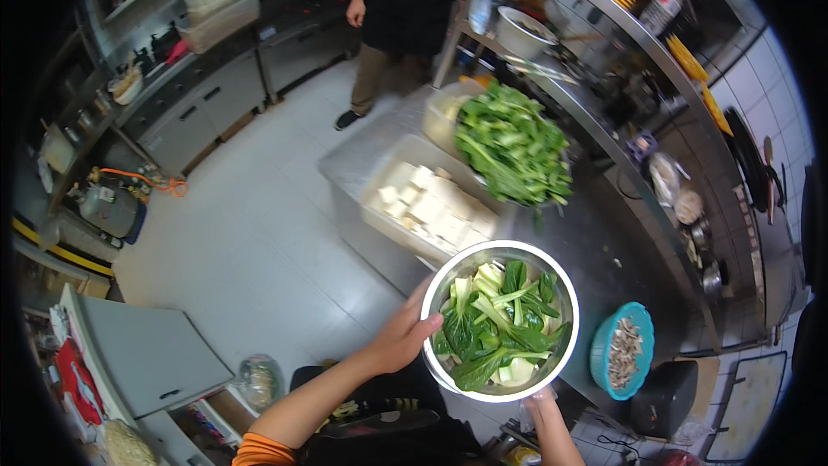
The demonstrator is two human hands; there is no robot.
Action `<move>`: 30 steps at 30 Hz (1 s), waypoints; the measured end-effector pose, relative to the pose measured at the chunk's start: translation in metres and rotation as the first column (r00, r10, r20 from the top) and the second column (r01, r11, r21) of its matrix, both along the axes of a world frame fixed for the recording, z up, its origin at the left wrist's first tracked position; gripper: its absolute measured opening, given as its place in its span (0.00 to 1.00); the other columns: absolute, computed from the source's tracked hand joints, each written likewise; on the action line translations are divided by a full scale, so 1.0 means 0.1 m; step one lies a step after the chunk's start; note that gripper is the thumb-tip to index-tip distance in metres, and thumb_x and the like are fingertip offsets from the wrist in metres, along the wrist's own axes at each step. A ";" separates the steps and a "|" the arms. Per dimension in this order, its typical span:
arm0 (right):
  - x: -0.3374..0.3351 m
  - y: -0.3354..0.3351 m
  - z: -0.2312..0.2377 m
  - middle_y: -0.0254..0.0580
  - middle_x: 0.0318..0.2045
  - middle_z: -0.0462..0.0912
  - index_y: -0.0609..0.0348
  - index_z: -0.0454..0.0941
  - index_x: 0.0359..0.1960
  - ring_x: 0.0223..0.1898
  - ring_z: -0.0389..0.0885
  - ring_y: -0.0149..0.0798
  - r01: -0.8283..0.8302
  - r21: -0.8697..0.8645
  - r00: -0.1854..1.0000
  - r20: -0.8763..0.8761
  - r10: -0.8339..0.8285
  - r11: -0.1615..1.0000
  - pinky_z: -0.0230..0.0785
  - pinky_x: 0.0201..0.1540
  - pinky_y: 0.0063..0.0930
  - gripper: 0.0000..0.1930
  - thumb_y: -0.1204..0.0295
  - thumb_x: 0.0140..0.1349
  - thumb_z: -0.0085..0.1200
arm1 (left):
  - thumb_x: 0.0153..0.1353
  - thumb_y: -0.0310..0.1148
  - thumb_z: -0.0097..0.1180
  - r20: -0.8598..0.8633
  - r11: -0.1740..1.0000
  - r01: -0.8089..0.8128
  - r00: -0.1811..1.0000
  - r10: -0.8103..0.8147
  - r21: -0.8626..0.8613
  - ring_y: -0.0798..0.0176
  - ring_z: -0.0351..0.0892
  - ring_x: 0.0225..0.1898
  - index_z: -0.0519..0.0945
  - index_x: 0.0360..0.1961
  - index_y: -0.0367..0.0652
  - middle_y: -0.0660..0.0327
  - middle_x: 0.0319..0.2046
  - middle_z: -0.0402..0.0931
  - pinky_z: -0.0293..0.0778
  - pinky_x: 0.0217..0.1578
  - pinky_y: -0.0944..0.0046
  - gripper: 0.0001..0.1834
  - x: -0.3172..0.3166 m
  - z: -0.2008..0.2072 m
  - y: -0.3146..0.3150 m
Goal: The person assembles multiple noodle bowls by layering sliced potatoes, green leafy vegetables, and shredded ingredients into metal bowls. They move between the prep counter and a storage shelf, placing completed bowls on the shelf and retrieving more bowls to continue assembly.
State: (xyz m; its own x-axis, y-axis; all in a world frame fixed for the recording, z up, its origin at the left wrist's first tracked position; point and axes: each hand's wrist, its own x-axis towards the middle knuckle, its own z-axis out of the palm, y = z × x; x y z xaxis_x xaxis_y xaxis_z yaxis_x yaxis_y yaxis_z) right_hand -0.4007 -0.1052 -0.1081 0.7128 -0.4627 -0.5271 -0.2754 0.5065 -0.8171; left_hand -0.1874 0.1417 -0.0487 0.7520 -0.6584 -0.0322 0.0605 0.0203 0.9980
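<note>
Between my two hands is a round steel bowl [565,286] of cut leafy greens [504,328], with pale stems among dark green leaves. My left hand [407,328] grips its left side, the thumb over the rim and the fingers hidden beneath. At the lower right, my right hand [539,406] holds the bowl from below; most of its fingers are out of sight under it. Just beyond the bowl stands a rectangular tub [379,223] with white tofu blocks [438,207]. A large heap of leafy greens [513,142] lies behind that tub.
A turquoise basket [645,328] with sliced mushrooms [625,354] sits on the steel counter [604,250] at the right. Above the counter runs a metal shelf [595,108] with a white bowl [524,33]. A person in a black apron [410,4] stands at the far side. An orange hose [168,185] lies left.
</note>
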 end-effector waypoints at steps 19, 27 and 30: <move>5.30 3.17 0.03 0.40 0.17 0.76 0.67 0.75 0.36 0.10 0.71 0.30 -0.449 0.023 0.893 0.038 0.448 0.893 0.62 0.09 0.21 0.08 0.77 0.54 0.52 | 0.62 0.58 0.37 -0.429 0.725 -0.689 0.650 0.627 0.015 0.57 0.75 0.47 0.69 0.55 0.34 0.51 0.48 0.74 0.69 0.51 0.60 0.36 3.65 0.54 2.96; 6.30 2.82 0.01 0.40 0.42 0.78 0.65 0.72 0.49 0.41 0.77 0.35 -0.024 0.243 1.000 0.000 0.024 0.970 0.74 0.43 0.30 0.19 0.78 0.53 0.56 | 0.64 0.55 0.36 -0.485 0.918 -0.394 0.812 0.325 -0.044 0.57 0.72 0.51 0.66 0.57 0.33 0.51 0.52 0.72 0.66 0.54 0.59 0.35 5.35 0.24 2.67; 6.54 2.73 0.25 0.40 0.36 0.79 0.65 0.73 0.46 0.33 0.79 0.33 0.066 -0.028 0.985 0.164 -0.060 0.997 0.75 0.33 0.25 0.16 0.80 0.53 0.54 | 0.68 0.48 0.34 -0.499 0.953 -0.249 0.856 0.133 -0.173 0.64 0.68 0.52 0.68 0.55 0.33 0.58 0.51 0.71 0.60 0.56 0.65 0.29 6.03 0.18 2.19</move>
